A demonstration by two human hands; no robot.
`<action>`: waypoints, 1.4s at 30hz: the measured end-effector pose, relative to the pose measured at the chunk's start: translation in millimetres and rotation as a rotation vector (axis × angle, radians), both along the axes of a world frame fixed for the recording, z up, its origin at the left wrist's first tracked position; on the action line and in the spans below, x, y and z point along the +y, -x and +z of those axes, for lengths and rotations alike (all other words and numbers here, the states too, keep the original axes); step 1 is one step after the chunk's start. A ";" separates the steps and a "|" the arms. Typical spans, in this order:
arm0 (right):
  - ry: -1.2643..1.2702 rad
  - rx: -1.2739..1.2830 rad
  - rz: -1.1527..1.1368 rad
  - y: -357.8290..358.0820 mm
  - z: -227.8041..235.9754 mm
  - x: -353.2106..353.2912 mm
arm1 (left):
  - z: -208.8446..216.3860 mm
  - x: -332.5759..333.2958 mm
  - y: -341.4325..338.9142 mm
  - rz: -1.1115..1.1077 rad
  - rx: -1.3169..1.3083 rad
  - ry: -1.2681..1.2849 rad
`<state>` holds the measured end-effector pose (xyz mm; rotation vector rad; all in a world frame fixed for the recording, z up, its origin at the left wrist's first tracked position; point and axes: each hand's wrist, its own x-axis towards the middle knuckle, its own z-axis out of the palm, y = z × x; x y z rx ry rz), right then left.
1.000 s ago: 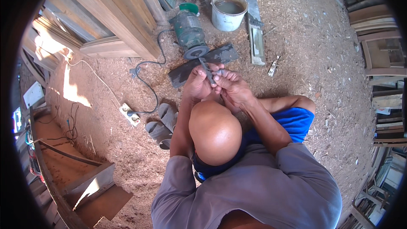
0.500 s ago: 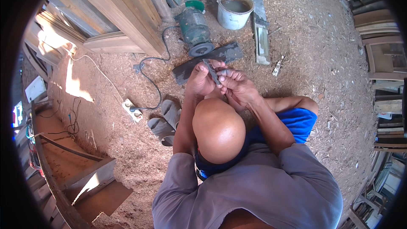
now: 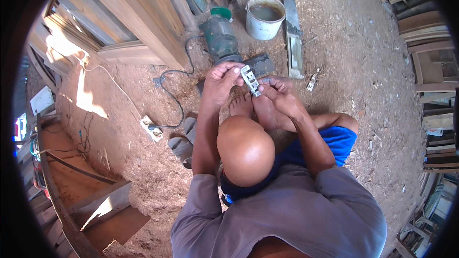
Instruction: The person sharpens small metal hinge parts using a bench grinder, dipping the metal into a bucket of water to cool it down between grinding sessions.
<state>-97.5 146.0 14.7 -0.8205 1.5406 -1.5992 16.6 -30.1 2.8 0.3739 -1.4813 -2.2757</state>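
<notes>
A small, flat, slotted metal piece [image 3: 251, 81] with a bright face and dark openings is held up between my two hands, above my bare feet. My left hand [image 3: 221, 82] pinches its upper left end between thumb and fingers. On its lower right end, the thumb and fingers of my right hand [image 3: 281, 94] are closed. Just beyond my hands stands a green bench grinder [image 3: 220, 36] with a grey grinding wheel [image 3: 227, 59]. A dark board [image 3: 260, 63] lies on the ground by the wheel, partly hidden by my hands.
A white bucket [image 3: 263, 29] of murky liquid stands right of the grinder, beside a long board with a pale block [image 3: 295, 53]. A patterned strip [image 3: 313, 80] lies farther right. At left are a power strip [image 3: 151, 129] with a black cord, sandals [image 3: 181, 147] and leaning timber [image 3: 138, 19].
The metal piece has turned from a dark, narrow side to its bright slotted face. My hands have moved apart toward its ends, and my feet show more below. The view has shifted slightly.
</notes>
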 end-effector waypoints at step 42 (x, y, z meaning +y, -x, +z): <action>0.283 -0.218 -0.288 -12.8 52.8 -6.4 | 6.7 20.3 39.9 -0.077 0.166 -0.241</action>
